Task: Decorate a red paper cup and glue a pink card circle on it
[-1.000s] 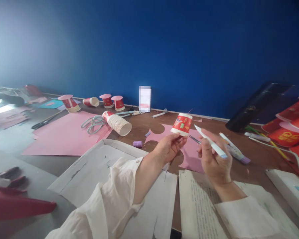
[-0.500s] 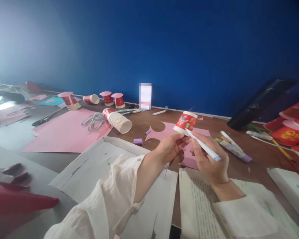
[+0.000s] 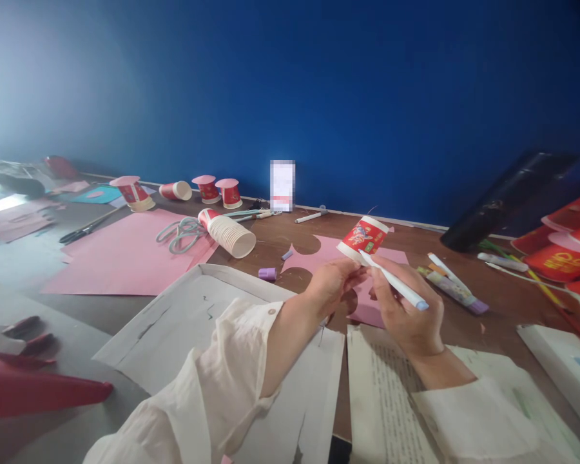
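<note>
My left hand (image 3: 336,283) grips a red printed paper cup (image 3: 362,237) by its lower edge. The cup is tilted, with its white end up. In my right hand (image 3: 410,309) is a white marker (image 3: 396,283), its tip at the lower edge of the cup and its blue end toward me. The fingertips of both hands are close together under the cup. Beneath them lies a pink sheet (image 3: 372,303) with round pieces cut out. A purple cap (image 3: 267,274) rests left of the hands.
A stack of paper cups (image 3: 232,235) lies beside a grey cord (image 3: 176,235). Several cups with pink discs stand along the blue wall. A glue stick (image 3: 457,290) and an open book (image 3: 386,399) are near my right hand. A white box lid (image 3: 174,322) lies left.
The cup has turned slightly in my left hand and tilts a little more to the right. The marker stays at its lower edge.
</note>
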`<state>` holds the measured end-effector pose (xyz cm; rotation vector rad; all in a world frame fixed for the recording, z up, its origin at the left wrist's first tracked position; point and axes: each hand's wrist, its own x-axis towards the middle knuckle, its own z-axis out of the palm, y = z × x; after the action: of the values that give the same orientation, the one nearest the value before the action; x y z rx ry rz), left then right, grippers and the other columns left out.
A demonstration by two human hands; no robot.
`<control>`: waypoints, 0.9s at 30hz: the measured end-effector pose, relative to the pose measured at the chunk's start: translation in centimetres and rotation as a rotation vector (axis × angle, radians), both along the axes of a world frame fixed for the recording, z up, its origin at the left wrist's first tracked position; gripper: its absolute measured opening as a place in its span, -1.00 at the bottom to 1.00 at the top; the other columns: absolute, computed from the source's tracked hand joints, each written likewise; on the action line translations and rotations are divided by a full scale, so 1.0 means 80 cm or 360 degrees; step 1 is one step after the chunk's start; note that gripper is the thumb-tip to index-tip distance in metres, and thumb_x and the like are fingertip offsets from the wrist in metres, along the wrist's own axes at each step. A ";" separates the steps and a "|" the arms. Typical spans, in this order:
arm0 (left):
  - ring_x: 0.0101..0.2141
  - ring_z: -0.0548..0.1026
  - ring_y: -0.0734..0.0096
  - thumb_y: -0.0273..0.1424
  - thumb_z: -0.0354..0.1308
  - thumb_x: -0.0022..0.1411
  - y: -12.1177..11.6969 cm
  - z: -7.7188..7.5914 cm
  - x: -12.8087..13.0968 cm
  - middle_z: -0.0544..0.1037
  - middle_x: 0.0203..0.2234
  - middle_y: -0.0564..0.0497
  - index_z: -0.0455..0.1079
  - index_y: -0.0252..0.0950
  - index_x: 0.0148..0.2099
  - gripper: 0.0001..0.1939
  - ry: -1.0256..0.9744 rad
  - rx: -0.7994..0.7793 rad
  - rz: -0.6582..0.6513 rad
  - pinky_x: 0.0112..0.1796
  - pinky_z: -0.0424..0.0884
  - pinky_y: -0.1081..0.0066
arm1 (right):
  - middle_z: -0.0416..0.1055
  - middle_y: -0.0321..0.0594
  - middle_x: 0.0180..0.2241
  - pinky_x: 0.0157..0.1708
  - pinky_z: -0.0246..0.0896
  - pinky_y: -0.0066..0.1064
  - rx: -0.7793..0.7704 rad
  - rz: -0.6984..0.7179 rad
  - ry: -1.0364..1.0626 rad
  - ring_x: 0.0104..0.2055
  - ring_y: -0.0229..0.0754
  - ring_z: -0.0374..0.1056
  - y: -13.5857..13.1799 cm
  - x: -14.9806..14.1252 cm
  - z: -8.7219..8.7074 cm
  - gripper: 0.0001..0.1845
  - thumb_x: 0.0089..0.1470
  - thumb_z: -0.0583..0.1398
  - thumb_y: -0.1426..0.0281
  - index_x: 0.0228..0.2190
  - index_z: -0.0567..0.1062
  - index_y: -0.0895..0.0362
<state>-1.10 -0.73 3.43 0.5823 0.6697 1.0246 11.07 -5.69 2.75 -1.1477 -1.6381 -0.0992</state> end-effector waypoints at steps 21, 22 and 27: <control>-0.40 0.52 0.49 -0.64 0.09 0.18 0.003 -0.004 0.002 0.56 -0.45 -0.08 0.49 -0.38 -0.41 -0.80 0.0057 0.0013 0.0013 -0.04 0.45 0.36 | 0.54 -0.24 -0.43 -0.36 0.34 -0.36 0.0099 -0.0029 -0.0112 -0.44 -0.23 0.42 0.006 0.003 -0.003 -0.72 0.20 0.21 0.49 -0.06 0.57 0.13; -0.40 0.52 0.49 -0.63 0.08 0.19 0.003 -0.003 0.001 0.56 -0.45 -0.08 0.50 -0.38 -0.40 -0.80 0.0031 -0.0001 0.0016 -0.04 0.46 0.36 | 0.54 -0.23 -0.41 -0.35 0.35 -0.35 0.0106 -0.0030 -0.0101 -0.42 -0.23 0.43 0.006 0.003 -0.004 -0.72 0.20 0.22 0.50 -0.05 0.57 0.13; -0.34 0.56 0.50 -0.64 0.09 0.22 0.002 0.000 -0.002 0.59 -0.34 -0.11 0.51 -0.42 -0.35 -0.82 -0.0097 -0.0065 0.0043 -0.04 0.46 0.43 | 0.56 -0.23 -0.32 -0.30 0.40 -0.33 0.0147 0.0038 0.0012 -0.40 -0.23 0.46 0.007 0.003 -0.008 -0.68 0.17 0.23 0.53 -0.04 0.57 0.09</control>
<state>-1.25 -0.54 3.39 0.5057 0.6444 1.0480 11.35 -5.13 2.09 -1.0568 -1.6236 -0.1537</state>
